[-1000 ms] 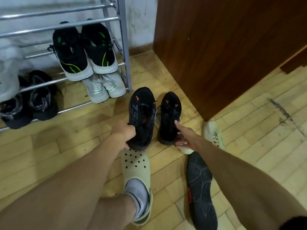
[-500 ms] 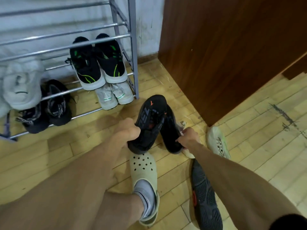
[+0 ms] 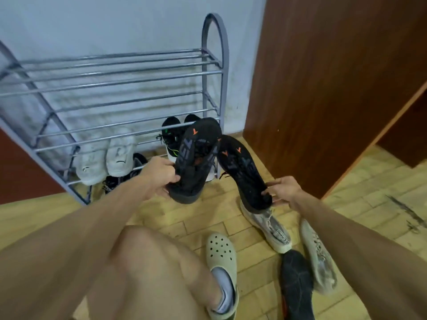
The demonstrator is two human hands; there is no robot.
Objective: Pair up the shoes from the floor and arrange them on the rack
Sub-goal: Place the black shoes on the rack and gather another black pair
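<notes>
My left hand (image 3: 160,175) grips the heel of one black sneaker with orange marks (image 3: 196,158), held up in the air with its toe toward the rack. In my right hand (image 3: 283,191) is the heel of the matching black sneaker (image 3: 242,169), also off the floor. The grey metal shoe rack (image 3: 115,75) stands against the wall; its upper shelves are bare. On a low shelf sit a white pair (image 3: 106,158) and a black pair with green marks (image 3: 172,135). Darker shoes (image 3: 120,179) lie beneath.
On the wooden floor at the right lie two light grey knit sneakers (image 3: 270,227) (image 3: 318,257) and a black shoe sole-up (image 3: 297,285). My foot wears a pale clog (image 3: 221,252). A brown wooden cabinet (image 3: 335,77) stands right of the rack.
Both black sneakers went from the floor into the air, raised toward the rack. The view tilted up and now shows the rack's bare top shelves.
</notes>
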